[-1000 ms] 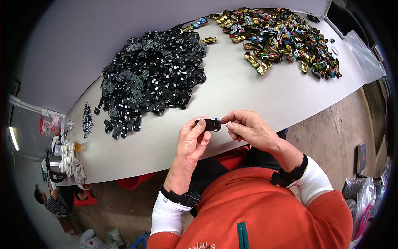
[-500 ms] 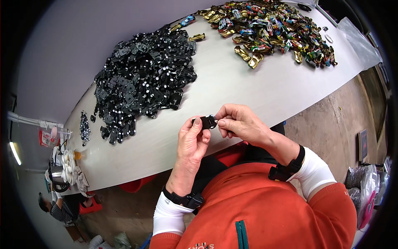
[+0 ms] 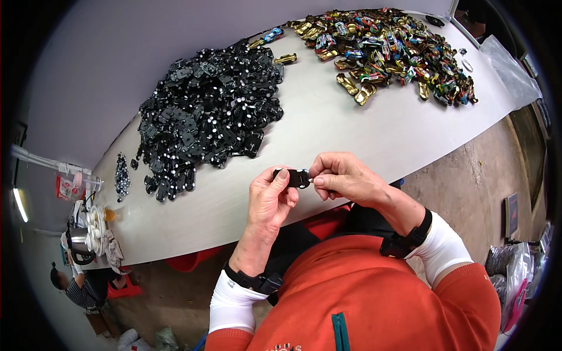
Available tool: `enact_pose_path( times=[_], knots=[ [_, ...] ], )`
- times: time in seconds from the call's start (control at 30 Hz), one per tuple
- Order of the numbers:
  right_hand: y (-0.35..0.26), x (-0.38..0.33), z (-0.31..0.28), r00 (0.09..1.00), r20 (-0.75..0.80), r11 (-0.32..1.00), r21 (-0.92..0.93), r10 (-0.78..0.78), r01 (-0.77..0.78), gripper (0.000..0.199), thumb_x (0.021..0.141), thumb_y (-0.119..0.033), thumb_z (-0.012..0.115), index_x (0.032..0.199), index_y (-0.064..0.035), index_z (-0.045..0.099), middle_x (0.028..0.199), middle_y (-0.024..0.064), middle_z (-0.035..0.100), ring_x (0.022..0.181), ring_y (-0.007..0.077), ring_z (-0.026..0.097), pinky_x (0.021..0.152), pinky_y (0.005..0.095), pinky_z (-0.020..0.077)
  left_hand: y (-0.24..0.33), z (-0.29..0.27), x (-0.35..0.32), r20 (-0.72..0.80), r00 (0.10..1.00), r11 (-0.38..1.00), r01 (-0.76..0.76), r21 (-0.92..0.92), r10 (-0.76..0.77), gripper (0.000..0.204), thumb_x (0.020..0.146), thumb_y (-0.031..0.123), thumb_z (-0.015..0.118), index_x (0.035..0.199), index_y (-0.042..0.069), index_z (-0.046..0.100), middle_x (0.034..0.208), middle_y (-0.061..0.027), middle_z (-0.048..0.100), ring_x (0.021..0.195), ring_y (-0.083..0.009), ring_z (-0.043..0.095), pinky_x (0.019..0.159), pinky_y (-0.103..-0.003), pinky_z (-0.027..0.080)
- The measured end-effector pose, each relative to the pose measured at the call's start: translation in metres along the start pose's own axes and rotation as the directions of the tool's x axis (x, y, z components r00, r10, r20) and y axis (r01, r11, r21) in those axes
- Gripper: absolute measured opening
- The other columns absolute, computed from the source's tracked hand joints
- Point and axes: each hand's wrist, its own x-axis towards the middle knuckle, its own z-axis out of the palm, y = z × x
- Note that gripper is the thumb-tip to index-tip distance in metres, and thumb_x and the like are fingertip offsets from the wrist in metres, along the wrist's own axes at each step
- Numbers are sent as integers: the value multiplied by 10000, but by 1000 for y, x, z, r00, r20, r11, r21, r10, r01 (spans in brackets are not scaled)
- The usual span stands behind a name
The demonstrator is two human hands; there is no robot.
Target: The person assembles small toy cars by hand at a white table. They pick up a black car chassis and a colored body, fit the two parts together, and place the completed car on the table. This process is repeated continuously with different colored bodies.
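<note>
My left hand (image 3: 269, 199) and my right hand (image 3: 342, 175) together hold a small black toy-car chassis (image 3: 293, 177) with white dots, just above the near edge of the long white table (image 3: 363, 134). The left thumb and fingers pinch its left end; the right fingertips press on its right end. A large heap of the same black chassis pieces (image 3: 205, 123) lies on the table beyond my left hand. A heap of gold and coloured toy-car bodies (image 3: 392, 50) lies at the far right.
A small pile of tiny dark parts (image 3: 121, 175) sits near the table's left end, beside a clutter of cups and a kettle (image 3: 88, 231). A clear plastic bag (image 3: 509, 64) lies at the far right. Another person (image 3: 73, 284) crouches at lower left on the concrete floor.
The view has shifted slightly. My hands stay together on the black piece, with the right fingers now pressing closer onto its end.
</note>
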Motion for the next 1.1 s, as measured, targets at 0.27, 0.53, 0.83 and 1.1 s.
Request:
enact_pose_path(
  times=[0.27, 0.53, 0.83, 1.1],
  knots=[
    [-1, 2, 2, 997, -63, 992, -119, -42, 34, 49, 868, -54, 514, 835, -23, 535, 593, -9, 518, 536, 51, 459, 470, 207, 368, -2, 5, -2, -38, 997, 995, -58, 86, 62, 176, 865, 155, 594, 910, -13, 564, 774, -104, 611, 464, -128, 529, 389, -215, 421],
    [14, 12, 9, 954, -228, 931, -350, -194, 106, 64, 833, 2, 515, 776, 9, 542, 583, -1, 513, 531, 55, 457, 470, 219, 375, -7, 20, -6, -80, 949, 914, -268, 306, 305, 142, 862, 130, 596, 877, -6, 561, 724, -95, 604, 434, -134, 536, 352, -212, 398],
    [19, 10, -5, 992, -121, 991, -123, 30, -45, 71, 863, -79, 501, 857, -26, 548, 613, -6, 529, 544, 59, 466, 481, 212, 380, -4, 5, 5, -76, 988, 969, -119, 217, 138, 124, 841, 62, 606, 839, -52, 556, 702, -93, 601, 440, -129, 545, 356, -213, 421],
    [24, 15, 13, 981, -191, 1000, -28, -11, 6, 79, 872, -89, 520, 812, -51, 554, 637, -17, 535, 543, 46, 463, 476, 187, 372, -10, 23, 11, -102, 899, 872, -379, 308, 427, 157, 818, 99, 651, 894, -19, 580, 759, -52, 601, 544, -90, 533, 458, -199, 412]
  ],
)
